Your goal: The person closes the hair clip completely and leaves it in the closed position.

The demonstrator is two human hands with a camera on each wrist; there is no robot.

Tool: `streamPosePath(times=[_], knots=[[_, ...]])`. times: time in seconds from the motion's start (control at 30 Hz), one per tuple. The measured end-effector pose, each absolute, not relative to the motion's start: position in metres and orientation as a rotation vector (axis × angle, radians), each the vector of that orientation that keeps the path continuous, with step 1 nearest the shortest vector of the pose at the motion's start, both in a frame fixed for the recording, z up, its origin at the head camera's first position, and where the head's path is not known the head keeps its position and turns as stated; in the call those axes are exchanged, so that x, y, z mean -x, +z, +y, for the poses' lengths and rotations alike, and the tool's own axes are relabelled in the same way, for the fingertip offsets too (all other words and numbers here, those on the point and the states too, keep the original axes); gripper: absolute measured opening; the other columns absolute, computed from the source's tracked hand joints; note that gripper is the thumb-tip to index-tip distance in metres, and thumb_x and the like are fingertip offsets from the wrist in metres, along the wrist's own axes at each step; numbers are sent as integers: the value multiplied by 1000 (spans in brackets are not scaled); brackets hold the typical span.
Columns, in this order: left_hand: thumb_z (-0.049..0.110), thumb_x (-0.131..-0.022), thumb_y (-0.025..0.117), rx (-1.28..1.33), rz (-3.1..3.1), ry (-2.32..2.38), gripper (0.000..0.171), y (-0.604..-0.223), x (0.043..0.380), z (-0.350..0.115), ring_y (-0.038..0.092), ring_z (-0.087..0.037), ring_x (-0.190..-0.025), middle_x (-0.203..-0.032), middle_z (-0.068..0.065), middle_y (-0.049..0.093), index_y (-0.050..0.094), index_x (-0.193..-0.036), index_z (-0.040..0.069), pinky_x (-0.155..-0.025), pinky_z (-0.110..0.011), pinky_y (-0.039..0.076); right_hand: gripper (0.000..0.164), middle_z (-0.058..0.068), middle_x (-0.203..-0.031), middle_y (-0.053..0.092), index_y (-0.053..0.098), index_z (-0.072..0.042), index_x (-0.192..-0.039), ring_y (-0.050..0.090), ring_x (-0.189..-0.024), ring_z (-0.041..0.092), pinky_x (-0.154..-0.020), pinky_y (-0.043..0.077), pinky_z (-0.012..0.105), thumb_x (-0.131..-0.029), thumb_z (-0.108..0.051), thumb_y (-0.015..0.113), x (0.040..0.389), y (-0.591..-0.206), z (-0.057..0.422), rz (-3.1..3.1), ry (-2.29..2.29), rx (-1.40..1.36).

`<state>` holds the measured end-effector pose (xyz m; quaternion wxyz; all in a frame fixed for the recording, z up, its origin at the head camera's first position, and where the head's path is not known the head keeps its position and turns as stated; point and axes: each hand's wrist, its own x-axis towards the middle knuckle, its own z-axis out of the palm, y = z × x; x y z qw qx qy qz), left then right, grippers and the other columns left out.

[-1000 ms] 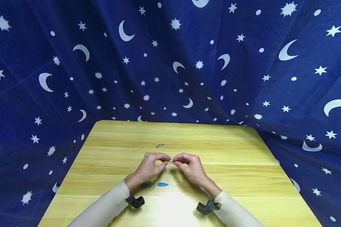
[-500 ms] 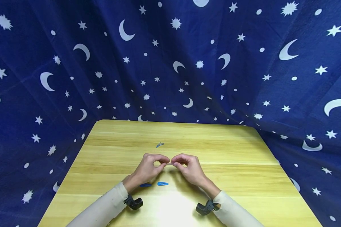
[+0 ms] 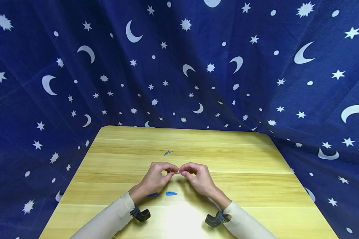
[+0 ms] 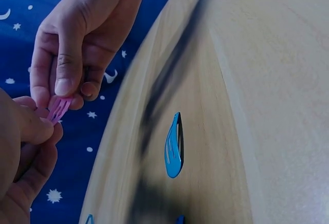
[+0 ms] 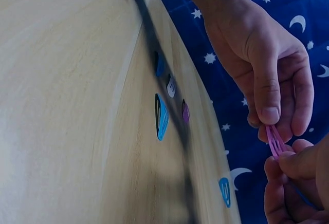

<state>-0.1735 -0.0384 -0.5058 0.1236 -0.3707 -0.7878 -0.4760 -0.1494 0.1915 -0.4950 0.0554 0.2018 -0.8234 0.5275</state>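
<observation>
A pink hair clip (image 5: 276,142) spans the short gap between my two hands, held above the table. My left hand (image 3: 156,176) pinches one end of it between thumb and fingertips. At the other end, the thumb and index finger of my right hand (image 3: 199,178) grip it. In the left wrist view, the slotted face of the pink clip (image 4: 60,109) shows between the thumbs, its ends covered by fingertips. A thin blue strip (image 5: 307,197) shows among the right hand's fingers in the right wrist view.
On the wooden table (image 3: 242,189), two blue hair clips (image 3: 171,193) lie near my left wrist. Farther back is another blue clip (image 3: 168,152). The right wrist view also shows a white clip (image 5: 171,86) and a purple clip (image 5: 185,111). A starry blue curtain (image 3: 179,66) surrounds the table.
Both hands have shifted very slightly left and toward me, keeping their pinch on the pink hair clip. The clips on the table lie where they were.
</observation>
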Motion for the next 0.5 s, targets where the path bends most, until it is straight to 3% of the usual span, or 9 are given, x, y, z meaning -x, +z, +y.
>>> streamPosePath(times=[0.5], knots=[[-8, -95, 79, 1075, -2316, -1433, 20, -507, 174, -37, 77, -7, -91, -100, 0, 84, 83, -103, 10, -79, -23, 65, 18, 7, -106, 85, 81, -6, -110, 82, -99, 20, -95, 65, 28, -97, 5, 76, 147, -492, 190, -2559, 1635, -577]])
